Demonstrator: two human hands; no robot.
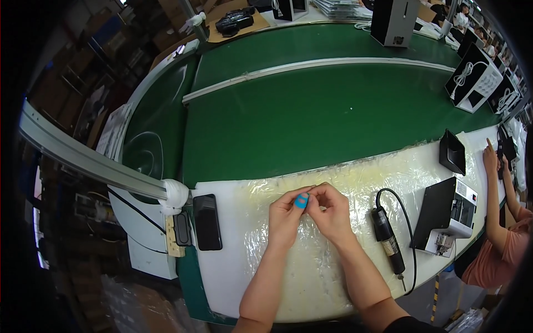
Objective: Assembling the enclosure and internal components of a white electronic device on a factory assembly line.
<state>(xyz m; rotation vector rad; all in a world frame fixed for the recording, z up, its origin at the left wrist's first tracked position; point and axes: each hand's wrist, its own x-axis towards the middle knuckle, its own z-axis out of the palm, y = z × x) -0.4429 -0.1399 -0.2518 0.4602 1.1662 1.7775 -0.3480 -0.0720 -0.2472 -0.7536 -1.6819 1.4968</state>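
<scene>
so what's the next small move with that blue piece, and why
Probably lower it onto the white pad: both the left hand and right hand pinch the blue piece just above it, and the electric screwdriver lies unused beside the right hand.

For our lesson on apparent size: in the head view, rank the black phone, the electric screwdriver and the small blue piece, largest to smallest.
1. Electric screwdriver, longest.
2. Black phone, shorter but wider, so close to the screwdriver.
3. Blue piece, smallest, pinched between left hand and right hand.

A small bright-blue piece [301,201], rounded and flat-looking, is pinched between the fingertips of the left hand [287,213] and the right hand [331,211]. It is held just above the plastic-covered white counter [311,277], near the counter's far edge, mostly hidden by fingers.
</scene>
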